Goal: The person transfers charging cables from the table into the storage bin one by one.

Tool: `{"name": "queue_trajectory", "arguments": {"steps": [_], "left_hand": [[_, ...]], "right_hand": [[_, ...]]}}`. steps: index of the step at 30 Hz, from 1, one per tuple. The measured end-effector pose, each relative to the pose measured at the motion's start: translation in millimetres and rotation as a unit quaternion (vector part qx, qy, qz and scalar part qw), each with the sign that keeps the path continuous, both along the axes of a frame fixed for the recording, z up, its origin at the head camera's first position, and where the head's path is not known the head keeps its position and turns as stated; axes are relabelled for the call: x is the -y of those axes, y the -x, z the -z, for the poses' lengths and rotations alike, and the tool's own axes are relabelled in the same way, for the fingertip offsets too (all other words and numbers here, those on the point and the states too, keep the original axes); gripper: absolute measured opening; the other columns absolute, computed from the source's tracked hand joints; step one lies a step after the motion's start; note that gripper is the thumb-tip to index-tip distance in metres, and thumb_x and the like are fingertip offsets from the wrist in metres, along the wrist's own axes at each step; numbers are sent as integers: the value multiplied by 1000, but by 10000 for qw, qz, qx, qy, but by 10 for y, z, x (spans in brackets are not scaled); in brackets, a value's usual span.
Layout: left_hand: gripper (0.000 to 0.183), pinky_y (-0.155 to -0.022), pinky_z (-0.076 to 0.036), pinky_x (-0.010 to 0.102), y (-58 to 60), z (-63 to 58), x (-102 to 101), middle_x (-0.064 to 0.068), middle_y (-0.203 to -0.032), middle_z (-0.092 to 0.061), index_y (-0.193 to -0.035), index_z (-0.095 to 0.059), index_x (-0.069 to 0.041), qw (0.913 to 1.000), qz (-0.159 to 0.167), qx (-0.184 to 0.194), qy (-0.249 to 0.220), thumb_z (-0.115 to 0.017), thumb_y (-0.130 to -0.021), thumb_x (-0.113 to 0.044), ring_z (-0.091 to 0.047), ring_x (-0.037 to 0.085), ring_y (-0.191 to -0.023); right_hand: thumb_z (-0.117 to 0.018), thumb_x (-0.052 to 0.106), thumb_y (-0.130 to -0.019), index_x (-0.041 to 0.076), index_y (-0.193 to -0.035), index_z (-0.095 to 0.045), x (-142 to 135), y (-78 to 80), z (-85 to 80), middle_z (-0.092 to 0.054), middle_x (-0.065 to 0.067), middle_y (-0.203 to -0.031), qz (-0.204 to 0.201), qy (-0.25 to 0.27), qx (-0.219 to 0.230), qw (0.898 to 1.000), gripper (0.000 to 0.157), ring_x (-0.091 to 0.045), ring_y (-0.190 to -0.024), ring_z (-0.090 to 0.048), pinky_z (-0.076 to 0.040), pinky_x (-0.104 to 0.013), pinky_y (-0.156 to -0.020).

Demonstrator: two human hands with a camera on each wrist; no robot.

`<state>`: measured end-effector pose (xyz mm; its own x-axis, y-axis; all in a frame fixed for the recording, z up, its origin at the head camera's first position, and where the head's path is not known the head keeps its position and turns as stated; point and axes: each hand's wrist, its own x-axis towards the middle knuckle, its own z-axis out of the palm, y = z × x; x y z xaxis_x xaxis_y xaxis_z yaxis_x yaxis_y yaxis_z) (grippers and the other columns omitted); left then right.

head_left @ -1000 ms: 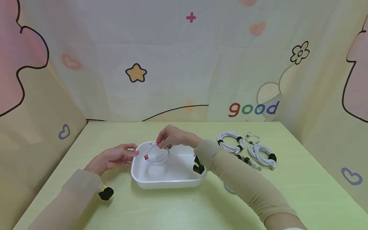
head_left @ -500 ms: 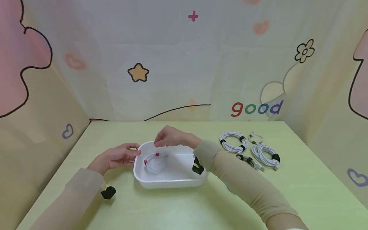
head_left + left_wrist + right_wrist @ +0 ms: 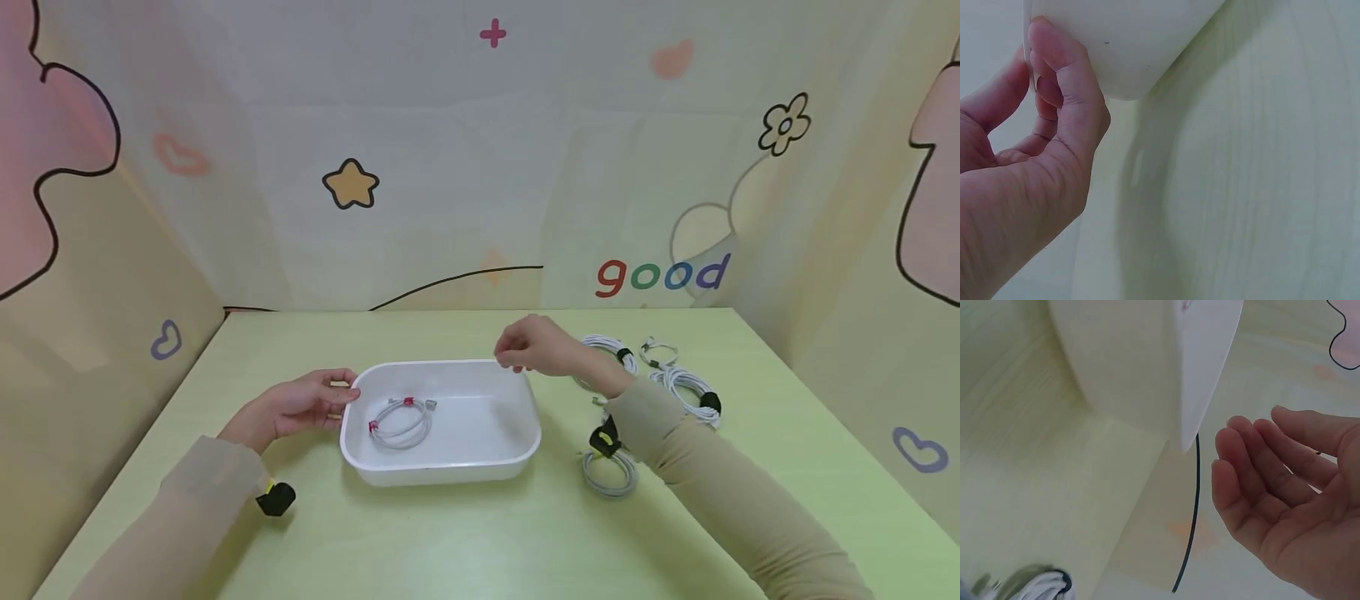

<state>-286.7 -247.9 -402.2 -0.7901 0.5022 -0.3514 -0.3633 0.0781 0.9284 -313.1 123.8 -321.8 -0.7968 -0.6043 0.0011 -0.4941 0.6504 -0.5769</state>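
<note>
A white plastic basin stands on the table. My left hand pinches its left rim, thumb at the inside and fingers outside, as the left wrist view shows up close. Inside the basin, toward the left, lies a coiled white cable with red ties and a metal plug. My right hand hovers over the far right corner of the basin, holding nothing. In the right wrist view its fingers are loosely curled, apart from the basin wall.
Right of the basin lie several coiled cables: a grey coil near the front, a thick white coil with a black strap, a small coil behind, and another white coil partly hidden by my right arm.
My right hand has let go of the red-tied cable, which dropped into the basin, and has moved right across the basin. My left hand stays on the rim.
</note>
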Motion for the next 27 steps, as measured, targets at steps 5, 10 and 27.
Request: {"name": "queue_trajectory", "arguments": {"steps": [5, 10, 27], "left_hand": [[14, -79, -57, 29, -7, -7, 8, -1, -98, -63, -109, -47, -11, 10000, -25, 6, -9, -55, -98, -12, -64, 12, -87], [13, -79, -57, 29, -7, -8, 10, -2, -98, -63, -109, -47, -11, 10000, -6, 47, -86, -55, -98, -12, -64, 12, -87], [15, -79, -57, 29, -22, -22, 2, -1, -98, -65, -109, -47, -10, 9999, 15, 87, -143, -56, -97, -10, -65, 12, -88]], "right_hand": [[-66, 6, -88, 4, -86, -70, -436, -116, 80, -68, -6, -77, 23, -502, -305, 9983, 5, -12, -68, -59, -50, -23, -62], [-71, 1, -82, 3, -83, -70, -730, -245, 237, -68, -2, -77, -284, -1131, -452, 9921, 2, -7, -70, -58, -51, -21, -66], [-76, -2, -72, 7, -84, -66, -927, -485, 398, -62, -1, -78, -948, -2072, 376, 9730, 18, -7, -71, -51, -44, -20, -66]]}}
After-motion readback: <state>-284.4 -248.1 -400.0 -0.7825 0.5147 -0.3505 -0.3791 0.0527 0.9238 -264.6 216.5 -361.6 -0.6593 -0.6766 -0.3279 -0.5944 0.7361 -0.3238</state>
